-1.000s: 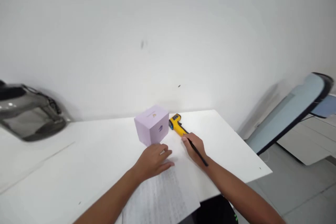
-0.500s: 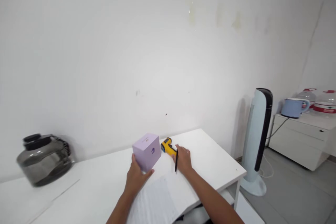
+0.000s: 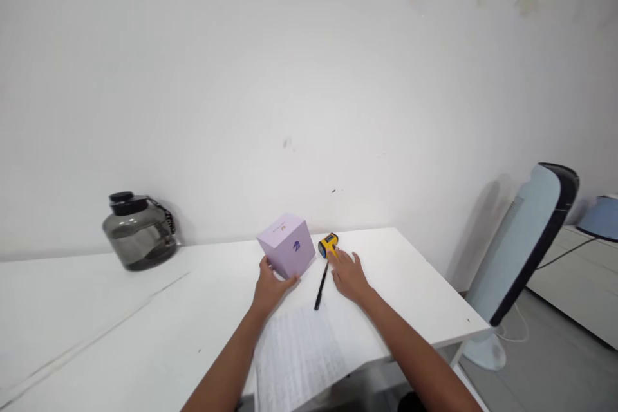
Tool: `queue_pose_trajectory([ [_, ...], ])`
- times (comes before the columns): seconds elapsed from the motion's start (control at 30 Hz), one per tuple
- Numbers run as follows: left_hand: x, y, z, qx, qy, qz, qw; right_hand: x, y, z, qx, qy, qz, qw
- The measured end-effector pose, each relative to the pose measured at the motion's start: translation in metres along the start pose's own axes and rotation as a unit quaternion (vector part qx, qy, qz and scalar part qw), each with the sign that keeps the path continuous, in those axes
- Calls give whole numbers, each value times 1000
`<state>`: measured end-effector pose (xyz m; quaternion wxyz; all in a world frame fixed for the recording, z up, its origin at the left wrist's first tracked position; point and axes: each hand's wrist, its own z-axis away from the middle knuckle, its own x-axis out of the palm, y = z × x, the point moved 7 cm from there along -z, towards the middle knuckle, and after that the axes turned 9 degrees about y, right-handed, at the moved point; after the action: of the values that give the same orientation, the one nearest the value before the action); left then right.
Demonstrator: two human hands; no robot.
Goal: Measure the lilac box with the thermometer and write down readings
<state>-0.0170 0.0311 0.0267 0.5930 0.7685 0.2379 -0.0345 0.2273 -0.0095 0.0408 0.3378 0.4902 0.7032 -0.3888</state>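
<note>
My left hand grips the lower front corner of a lilac cube-shaped box with a small dark logo on its side. Whether the box touches the tabletop, I cannot tell. My right hand is open, palm down and fingers spread, over the handle of a yellow and black infrared thermometer, partly hiding it. A black pen lies on the table just left of that hand. In front of both hands is a printed sheet of paper.
On the white table, a large grey see-through water jug stands at the left by the wall. Past the table's right edge are a tower fan, a white cabinet and part of a blue kettle.
The pen, earlier in my right hand, now lies on the table, and that hand's fingers have spread. My left hand keeps hold of the box. The camera view has shifted and tilted.
</note>
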Motion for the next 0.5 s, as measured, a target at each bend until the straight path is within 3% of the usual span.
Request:
queue_pose_trajectory([
  [0.17,-3,-3,0,-3,18,48,999,6,12,-29,184,-28,31,982],
  [0.3,-6,3,4,7,16,55,998,8,24,-37,229,-9,10,973],
  [0.43,-6,11,11,4,-8,70,997,7,45,-29,328,3,-163,930],
  [0.5,-7,13,13,-4,-6,76,997,-3,46,-26,346,64,-301,886],
])
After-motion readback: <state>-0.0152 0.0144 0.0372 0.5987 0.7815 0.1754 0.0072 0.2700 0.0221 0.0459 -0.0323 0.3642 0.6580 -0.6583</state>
